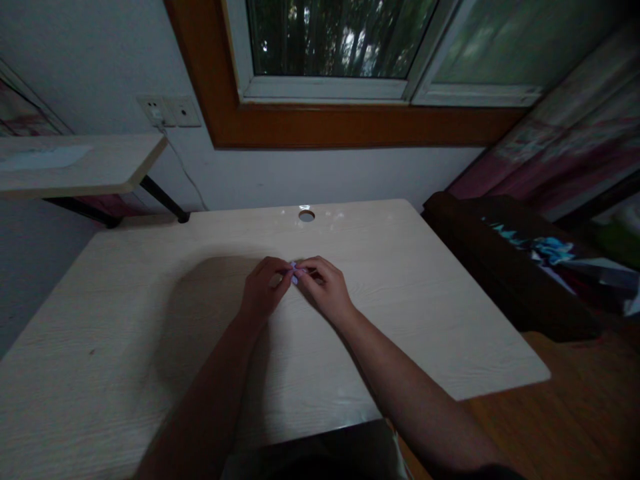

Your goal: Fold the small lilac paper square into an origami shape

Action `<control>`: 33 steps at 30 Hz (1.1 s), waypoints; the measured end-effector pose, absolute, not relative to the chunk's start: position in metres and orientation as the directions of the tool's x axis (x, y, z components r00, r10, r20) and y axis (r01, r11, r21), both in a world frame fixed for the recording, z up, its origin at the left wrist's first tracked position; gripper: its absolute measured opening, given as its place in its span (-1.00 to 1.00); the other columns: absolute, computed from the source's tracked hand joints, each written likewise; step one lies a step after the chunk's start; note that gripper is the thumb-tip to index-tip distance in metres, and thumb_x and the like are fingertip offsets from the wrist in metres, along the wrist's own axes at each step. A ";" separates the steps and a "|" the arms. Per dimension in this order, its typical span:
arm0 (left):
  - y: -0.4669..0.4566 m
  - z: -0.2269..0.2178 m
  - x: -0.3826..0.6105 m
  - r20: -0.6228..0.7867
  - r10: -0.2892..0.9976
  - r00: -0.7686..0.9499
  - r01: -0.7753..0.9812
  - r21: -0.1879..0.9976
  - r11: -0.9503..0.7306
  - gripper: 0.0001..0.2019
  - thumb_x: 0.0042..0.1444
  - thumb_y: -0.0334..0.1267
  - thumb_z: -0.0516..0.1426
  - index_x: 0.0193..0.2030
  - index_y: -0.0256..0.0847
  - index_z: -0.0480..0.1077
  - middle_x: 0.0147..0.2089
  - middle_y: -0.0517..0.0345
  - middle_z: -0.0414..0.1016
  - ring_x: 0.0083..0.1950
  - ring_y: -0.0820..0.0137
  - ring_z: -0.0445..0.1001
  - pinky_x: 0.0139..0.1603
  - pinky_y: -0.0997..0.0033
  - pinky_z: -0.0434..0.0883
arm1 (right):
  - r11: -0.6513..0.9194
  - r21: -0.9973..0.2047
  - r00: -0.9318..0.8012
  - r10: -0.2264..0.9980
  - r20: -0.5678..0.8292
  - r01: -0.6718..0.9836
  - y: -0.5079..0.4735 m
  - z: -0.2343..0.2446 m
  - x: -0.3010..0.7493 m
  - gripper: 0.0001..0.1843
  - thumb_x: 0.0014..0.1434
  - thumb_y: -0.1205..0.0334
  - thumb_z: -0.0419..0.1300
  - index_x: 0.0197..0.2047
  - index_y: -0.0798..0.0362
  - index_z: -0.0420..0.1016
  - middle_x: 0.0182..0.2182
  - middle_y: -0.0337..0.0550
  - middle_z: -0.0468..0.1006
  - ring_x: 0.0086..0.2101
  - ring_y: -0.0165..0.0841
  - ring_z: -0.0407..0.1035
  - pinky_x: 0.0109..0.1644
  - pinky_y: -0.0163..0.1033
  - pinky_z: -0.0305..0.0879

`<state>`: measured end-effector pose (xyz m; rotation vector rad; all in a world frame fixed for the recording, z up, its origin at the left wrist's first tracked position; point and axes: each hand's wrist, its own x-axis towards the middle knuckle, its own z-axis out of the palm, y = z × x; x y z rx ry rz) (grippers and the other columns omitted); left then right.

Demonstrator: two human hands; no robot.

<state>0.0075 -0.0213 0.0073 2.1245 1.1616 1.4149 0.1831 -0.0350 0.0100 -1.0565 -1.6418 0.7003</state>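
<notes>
Both hands meet over the middle of a pale wood-grain table (410, 287). Between their fingertips is a small light-purple piece (294, 280), too small and dim for its kind to show. My left hand (263, 287) pinches it from the left with thumb and forefinger. From the right, my right hand (325, 283) closes thumb and fingers on the same piece. The fingers cover most of it; only bits show above and below the fingertips.
A raised shelf (135, 160) on black legs stands at the back left. Near the table's back edge is a round cable hole (307, 216). A white cord (183, 167) hangs from the wall socket (159, 112). Dark brown furniture (480, 267) with cloth on it stands at the right.
</notes>
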 end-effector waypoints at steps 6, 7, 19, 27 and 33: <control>-0.024 0.009 0.004 0.478 0.857 0.193 0.266 0.815 -0.515 -0.83 0.29 -0.17 0.15 -0.09 -0.12 0.52 -0.14 0.05 0.56 -0.11 0.32 0.54 -0.05 0.30 0.49 | 0.373 -0.897 -0.023 0.925 0.379 0.238 -0.032 0.007 0.183 -0.78 0.27 0.01 0.24 -0.21 -0.03 0.60 -0.29 -0.13 0.61 -0.27 -0.29 0.47 -0.17 -0.20 0.39; -0.025 0.009 0.003 0.464 0.864 0.198 0.234 0.833 -0.501 -0.82 0.30 -0.15 0.14 -0.08 -0.12 0.53 -0.12 0.04 0.56 -0.10 0.31 0.54 -0.04 0.29 0.49 | 0.353 -0.910 -0.012 0.933 0.359 0.216 -0.032 0.006 0.183 -0.77 0.26 0.00 0.25 -0.22 -0.03 0.60 -0.29 -0.13 0.61 -0.28 -0.29 0.47 -0.18 -0.20 0.39; -0.019 0.002 0.005 0.327 0.939 0.105 0.070 0.939 -0.335 -0.82 0.15 -0.10 0.27 -0.22 -0.15 0.53 -0.23 0.11 0.56 -0.18 0.34 0.54 -0.11 0.34 0.51 | 0.214 -0.975 -0.041 0.975 0.216 -0.058 -0.032 0.010 0.183 -0.69 0.23 -0.08 0.27 -0.26 0.00 0.62 -0.37 -0.17 0.57 -0.39 -0.35 0.44 -0.23 -0.22 0.42; -0.020 0.011 0.003 0.267 0.963 0.049 0.068 0.961 -0.270 -0.87 0.11 -0.16 0.28 -0.28 -0.16 0.53 -0.31 0.18 0.56 -0.25 0.38 0.52 -0.13 0.37 0.48 | 0.214 -0.959 -0.146 0.959 0.242 -0.183 -0.034 0.013 0.186 -0.72 0.26 -0.03 0.26 -0.11 -0.05 0.65 -0.27 -0.16 0.58 -0.34 -0.36 0.46 -0.18 -0.18 0.44; -0.018 0.007 0.004 0.240 0.970 0.028 0.047 0.969 -0.241 -0.82 0.04 -0.13 0.32 -0.32 -0.19 0.52 -0.34 0.18 0.55 -0.27 0.38 0.50 -0.18 0.40 0.47 | 0.182 -0.950 -0.158 0.961 0.227 -0.255 -0.032 0.007 0.183 -0.75 0.20 0.03 0.34 -0.09 -0.07 0.64 -0.30 -0.19 0.56 -0.36 -0.41 0.46 -0.22 -0.23 0.43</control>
